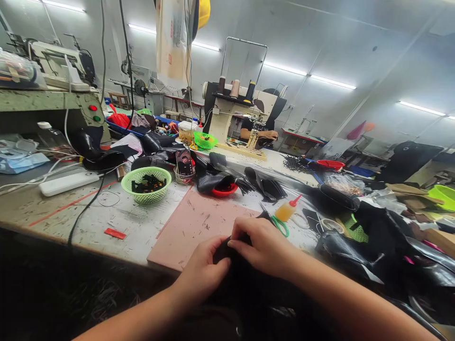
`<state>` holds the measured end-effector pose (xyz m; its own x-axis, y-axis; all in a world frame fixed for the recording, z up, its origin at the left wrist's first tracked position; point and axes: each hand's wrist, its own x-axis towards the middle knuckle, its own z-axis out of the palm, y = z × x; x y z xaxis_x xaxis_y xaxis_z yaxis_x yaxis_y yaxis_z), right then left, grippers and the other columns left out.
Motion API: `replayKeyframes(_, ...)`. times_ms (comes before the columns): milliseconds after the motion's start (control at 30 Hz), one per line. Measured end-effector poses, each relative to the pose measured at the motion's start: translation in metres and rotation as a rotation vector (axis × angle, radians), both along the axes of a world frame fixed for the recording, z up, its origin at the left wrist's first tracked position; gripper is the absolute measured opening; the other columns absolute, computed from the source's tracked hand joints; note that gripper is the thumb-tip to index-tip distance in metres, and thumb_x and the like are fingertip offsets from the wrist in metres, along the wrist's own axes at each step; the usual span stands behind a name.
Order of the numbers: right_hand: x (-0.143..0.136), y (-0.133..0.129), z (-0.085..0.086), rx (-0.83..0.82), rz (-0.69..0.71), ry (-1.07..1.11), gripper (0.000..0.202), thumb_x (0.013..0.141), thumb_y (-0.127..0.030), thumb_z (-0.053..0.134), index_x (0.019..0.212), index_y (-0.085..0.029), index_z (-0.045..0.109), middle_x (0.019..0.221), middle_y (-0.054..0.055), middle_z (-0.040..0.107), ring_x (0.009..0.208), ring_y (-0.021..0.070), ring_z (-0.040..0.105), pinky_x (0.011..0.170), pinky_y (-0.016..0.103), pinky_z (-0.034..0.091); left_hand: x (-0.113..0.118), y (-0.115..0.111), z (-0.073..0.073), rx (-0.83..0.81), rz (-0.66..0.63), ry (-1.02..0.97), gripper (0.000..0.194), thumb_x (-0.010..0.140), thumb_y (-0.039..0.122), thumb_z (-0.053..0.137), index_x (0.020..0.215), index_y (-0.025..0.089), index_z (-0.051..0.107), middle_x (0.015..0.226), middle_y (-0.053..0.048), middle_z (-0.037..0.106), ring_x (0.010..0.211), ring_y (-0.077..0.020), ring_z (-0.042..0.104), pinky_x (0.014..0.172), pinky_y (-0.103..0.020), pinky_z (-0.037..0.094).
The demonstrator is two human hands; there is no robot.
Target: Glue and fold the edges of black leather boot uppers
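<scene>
Three containers sit on the tabletop (131,232): a green basket (146,197) of small black bits (151,183), a red bowl (228,190) with something dark inside, and a bottle (283,212) of amber liquid. The forearms angle inward, bringing the left hand (205,266) and right hand (261,245) together at the near edge of the pink board (195,225). Both hands' fingers pinch a black piece (236,261) between them; its outline is hard to make out against the darkness below.

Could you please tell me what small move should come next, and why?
Perhaps ease the black piece forward onto the pink board: the left hand and right hand both pinch it by the board's near edge, and the board could give flat support.
</scene>
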<state>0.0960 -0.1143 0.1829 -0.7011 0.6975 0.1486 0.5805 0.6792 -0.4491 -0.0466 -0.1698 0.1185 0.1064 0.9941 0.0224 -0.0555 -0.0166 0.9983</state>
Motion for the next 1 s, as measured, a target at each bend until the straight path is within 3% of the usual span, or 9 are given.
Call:
replayKeyframes(100,0.0,-0.003,-0.005,0.08,-0.013,0.018,0.01,0.073,-0.014,0.058,0.067,-0.019,0.051,0.061,-0.002,0.057,0.058,0.0123,0.052,0.056,0.023,0.036,0.002,0.0,0.001,-0.043,-0.003,-0.085,0.03,0.071,0.025,0.054,0.098,0.017,0.065,0.09,-0.003,0.066,0.089,-0.0225,0.058,0.079,-0.028,0.045)
replayKeyframes(233,0.004,-0.009,-0.009,0.269,0.025,0.016,0.007,0.075,-0.015,0.053,0.071,-0.019,0.05,0.061,-0.002,0.058,0.06,0.0139,0.053,0.078,0.033,0.037,0.003,0.0,0.002,0.017,0.001,-0.079,0.029,0.081,0.038,0.049,0.091,0.018,0.067,0.086,-0.003,0.067,0.086,-0.0208,0.058,0.08,-0.026,0.044)
replayKeyframes(300,0.006,-0.012,-0.008,0.347,0.008,-0.008,0.008,0.074,-0.024,0.057,0.074,-0.019,0.05,0.062,-0.001,0.058,0.061,0.0152,0.054,0.087,0.038,0.032,0.003,-0.001,0.002,0.063,0.028,-0.016,0.028,0.082,0.039,0.049,0.09,0.019,0.067,0.086,-0.003,0.067,0.085,-0.0202,0.058,0.081,-0.026,0.043)
replayKeyframes(400,0.011,-0.015,-0.003,0.406,-0.041,-0.036,0.025,0.067,-0.038,0.065,0.072,-0.019,0.048,0.062,0.0,0.057,0.062,0.0177,0.053,0.09,0.043,0.03,0.003,-0.002,0.001,0.119,0.026,0.067,0.027,0.084,0.037,0.047,0.092,0.02,0.066,0.087,-0.002,0.066,0.084,-0.0192,0.058,0.082,-0.025,0.042)
replayKeyframes(467,0.013,-0.016,0.001,0.401,-0.034,-0.021,0.024,0.068,-0.037,0.063,0.072,-0.02,0.047,0.062,0.0,0.056,0.063,0.0179,0.053,0.092,0.044,0.029,0.002,-0.002,0.001,0.128,0.014,0.087,0.028,0.086,0.036,0.045,0.096,0.021,0.066,0.089,-0.002,0.066,0.085,-0.0193,0.058,0.082,-0.025,0.042)
replayKeyframes(600,0.017,-0.017,0.004,0.324,-0.017,0.049,0.005,0.073,-0.018,0.051,0.076,-0.02,0.047,0.062,-0.002,0.056,0.06,0.0144,0.053,0.094,0.044,0.027,0.003,-0.002,0.004,0.093,-0.017,0.046,0.032,0.087,0.038,0.044,0.103,0.02,0.064,0.093,-0.003,0.067,0.087,-0.021,0.058,0.081,-0.026,0.043)
replayKeyframes(667,0.018,-0.016,0.004,0.294,-0.008,0.072,0.009,0.071,-0.012,0.048,0.073,-0.021,0.046,0.06,-0.004,0.055,0.055,0.0123,0.051,0.095,0.044,0.026,0.004,-0.003,0.004,0.083,-0.033,0.026,0.033,0.086,0.04,0.044,0.105,0.02,0.063,0.094,-0.004,0.066,0.088,-0.0215,0.058,0.08,-0.027,0.044)
replayKeyframes(1000,0.02,-0.015,0.005,0.268,-0.011,0.096,0.011,0.068,-0.009,0.048,0.069,-0.02,0.048,0.057,-0.005,0.055,0.054,0.0114,0.051,0.097,0.043,0.025,0.004,-0.003,0.003,0.121,-0.029,0.071,0.032,0.086,0.039,0.044,0.104,0.021,0.064,0.095,-0.003,0.067,0.089,-0.021,0.057,0.081,-0.025,0.043)
